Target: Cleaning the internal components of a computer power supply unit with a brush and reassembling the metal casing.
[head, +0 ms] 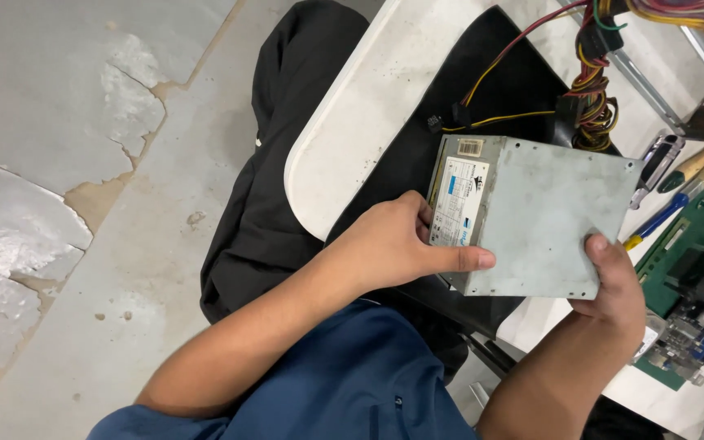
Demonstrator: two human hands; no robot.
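A grey metal power supply box [531, 216] is held in both bare hands above the edge of a white table [352, 122], seen from a head-worn camera looking down. The left hand [393, 244] is wrapped around the box's near-left end, with the thumb laid flat along the lower edge and the other fingers curled over the labelled side face. The right hand [617, 285] is closed on the lower-right corner, its thumb pressed onto the flat top panel and the remaining fingers hidden beneath the casing. The box is tilted slightly, its broad scuffed panel turned up towards the camera.

A bundle of coloured wires [592, 90] is seen running from the far end of the box across a black mat [499, 73] spread on the table. To the right of the box, a blue-handled tool [653, 222] and a wooden-handled tool [698, 163] are laid near one another, just beside a green circuit board [694, 277] that is set at the table's right side. A black garment [279, 163] is draped beside the table's rounded corner, and a cracked concrete floor [83, 163] is shown to the left. Blue sleeves are worn on both arms.
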